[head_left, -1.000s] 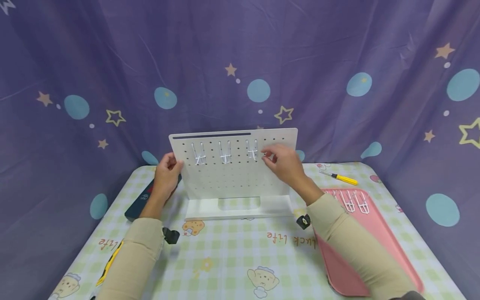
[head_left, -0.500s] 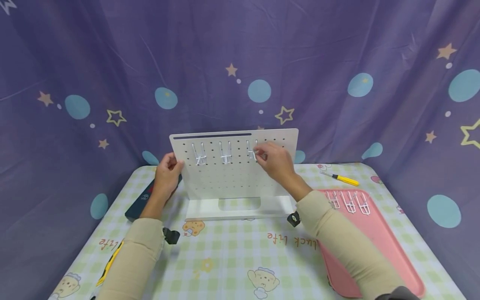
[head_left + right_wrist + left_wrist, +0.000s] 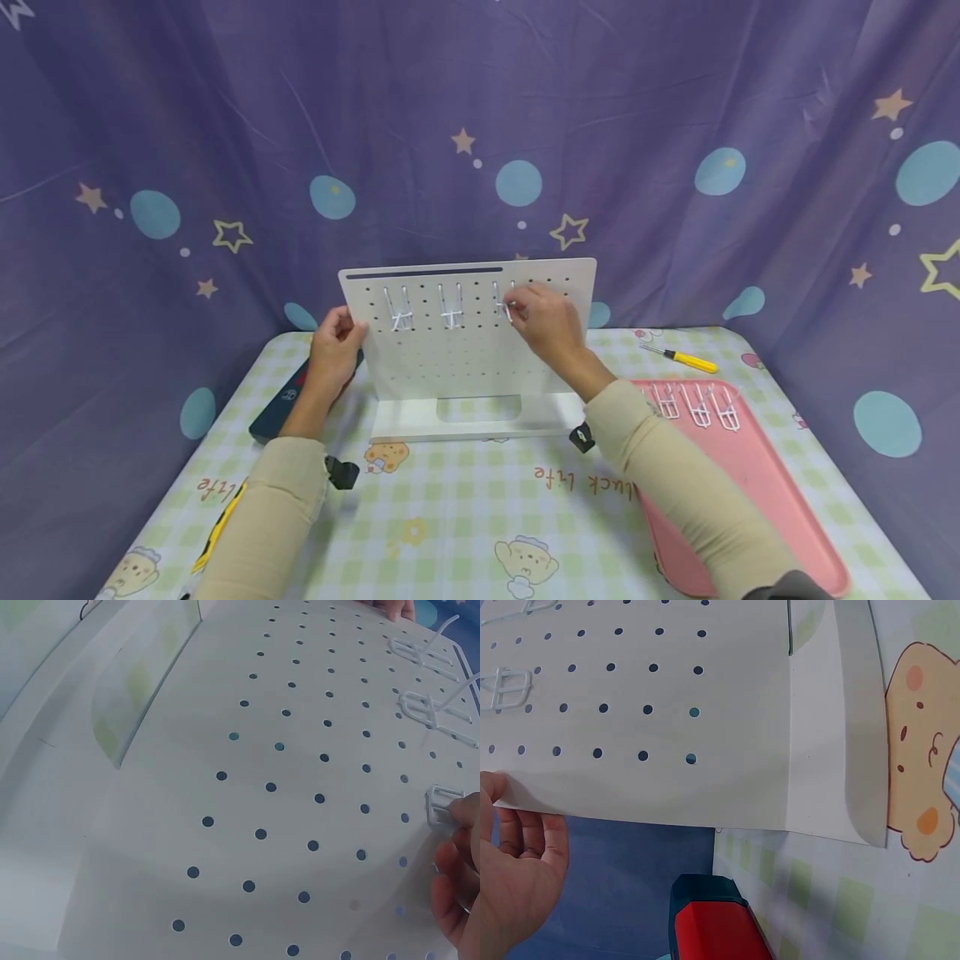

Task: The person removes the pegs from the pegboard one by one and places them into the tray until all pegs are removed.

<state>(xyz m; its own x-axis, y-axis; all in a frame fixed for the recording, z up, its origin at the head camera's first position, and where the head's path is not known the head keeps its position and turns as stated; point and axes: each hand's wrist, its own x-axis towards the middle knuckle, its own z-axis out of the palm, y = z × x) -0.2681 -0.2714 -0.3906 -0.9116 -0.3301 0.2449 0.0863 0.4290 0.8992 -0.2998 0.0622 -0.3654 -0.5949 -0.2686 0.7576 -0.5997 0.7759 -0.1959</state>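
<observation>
1. Right hand: fingertips pinch a white wire hook, high on the pegboard, right of two others.
2. Hook's long axis: roughly upright along the panel.
3. Left hand: clamped on the pegboard at its left edge.
4. Bare perforated panel below hooks.
5. Worktop print: "life", "luck".
</observation>
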